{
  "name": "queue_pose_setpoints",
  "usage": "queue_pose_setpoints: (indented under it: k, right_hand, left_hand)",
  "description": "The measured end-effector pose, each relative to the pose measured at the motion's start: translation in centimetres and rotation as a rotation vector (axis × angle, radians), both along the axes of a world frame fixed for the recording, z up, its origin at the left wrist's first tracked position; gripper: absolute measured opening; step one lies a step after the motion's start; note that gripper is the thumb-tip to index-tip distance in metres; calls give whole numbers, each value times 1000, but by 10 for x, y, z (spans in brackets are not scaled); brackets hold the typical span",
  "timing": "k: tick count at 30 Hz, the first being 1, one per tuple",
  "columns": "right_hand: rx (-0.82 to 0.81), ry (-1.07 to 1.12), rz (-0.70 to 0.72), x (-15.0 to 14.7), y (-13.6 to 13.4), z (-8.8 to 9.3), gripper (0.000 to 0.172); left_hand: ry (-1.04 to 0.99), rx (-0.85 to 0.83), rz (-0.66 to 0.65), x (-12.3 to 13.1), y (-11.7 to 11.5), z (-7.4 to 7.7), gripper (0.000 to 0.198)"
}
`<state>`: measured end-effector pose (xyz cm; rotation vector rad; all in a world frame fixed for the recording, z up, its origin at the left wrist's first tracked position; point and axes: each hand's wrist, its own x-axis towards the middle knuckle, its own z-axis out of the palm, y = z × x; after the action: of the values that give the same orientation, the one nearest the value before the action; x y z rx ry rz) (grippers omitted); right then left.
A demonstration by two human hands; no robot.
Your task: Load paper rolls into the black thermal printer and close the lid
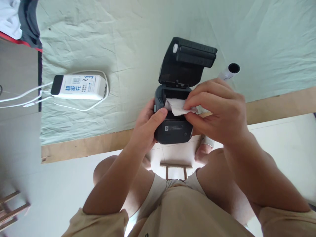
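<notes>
A small dark label printer [173, 131] is held at the table's near edge, its hinged lid [181, 74] raised with a black roller on the inside. My left hand [149, 123] grips the printer's left side, thumb on the rim of the opening. White paper [178, 106] with a torn-looking, curled edge lies in the opened compartment. My right hand [214, 110] pinches that paper between thumb and fingers at its right end. Behind this hand lies a white roll [225, 73] with a dark, hollow end. How far the paper reaches inside the compartment is hidden.
A pale green cloth [123, 39] covers the table, with a bare wooden edge [86, 146] along the front. On the left rests a white power strip [81, 87] with white cables. Dark and white fabric [29, 24] sits in the upper left corner. Wooden stool parts [12, 210] show at lower left.
</notes>
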<state>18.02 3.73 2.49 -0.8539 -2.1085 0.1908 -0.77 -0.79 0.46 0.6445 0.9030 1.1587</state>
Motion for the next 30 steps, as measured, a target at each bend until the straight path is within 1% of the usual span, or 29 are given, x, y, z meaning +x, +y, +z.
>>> queue_pose_setpoints:
  k: [2, 4, 7, 9, 12, 13, 15, 16, 17, 18, 19, 20, 21, 22, 23, 25, 27, 28, 30]
  right_hand:
    - [-3, 30, 39, -1, -3, 4, 22]
    - [-29, 30, 112, -2, -7, 7, 22]
    - [-88, -56, 209, 0, -9, 10, 23]
    - [-117, -108, 245, 1, -9, 10, 20]
    - [-122, -109, 266, 2, -7, 7, 14]
    - [-126, -89, 270, 2, -6, 6, 12]
    - [-113, 13, 283, 2, -3, 2, 12]
    - [-87, 90, 260, 2, -1, 0, 12]
    - [-55, 172, 208, 2, 1, -2, 10]
    - [-25, 247, 129, 2, 3, -5, 8]
    - [-14, 304, 34, 2, 5, -8, 10]
    - [-30, 335, -50, 2, 5, -11, 17]
    - [-72, 345, -102, 3, 6, -13, 26]
    - [-134, 340, -110, 3, 6, -16, 36]
    - [-197, 331, -89, 3, 6, -18, 44]
    - [-287, 353, -26, 4, 5, -21, 49]
    - [-305, 440, -3, 6, 7, -24, 44]
    - [-312, 469, -21, 7, 8, -26, 39]
    - [-351, 441, -82, 9, 10, -29, 32]
  left_hand:
    - [7, 0, -3, 0, 0, -1, 50]
    - [14, 12, -3, 0, 0, -2, 51]
    - [26, 72, 0, -2, 1, -7, 58]
    - [57, 114, 1, -4, 1, -10, 71]
    - [144, 146, 2, -7, 1, -13, 93]
    - [173, 151, 0, -7, 1, -14, 96]
    - [214, 148, 4, -8, 0, -13, 97]
    - [220, 140, 5, -8, -1, -12, 95]
    - [219, 133, 6, -8, -1, -10, 94]
    - [216, 129, 8, -8, -1, -9, 93]
    - [214, 125, 7, -8, -2, -8, 93]
    - [215, 124, 8, -8, -2, -7, 94]
    - [217, 124, 6, -8, -2, -7, 96]
    - [219, 123, 3, -9, -2, -7, 97]
    - [220, 120, 2, -9, -2, -7, 98]
    - [223, 113, 2, -9, -3, -8, 98]
    - [238, 105, 6, -10, -3, -8, 97]
    - [247, 98, 8, -10, -3, -8, 97]
    - [251, 87, 3, -10, -3, -8, 98]
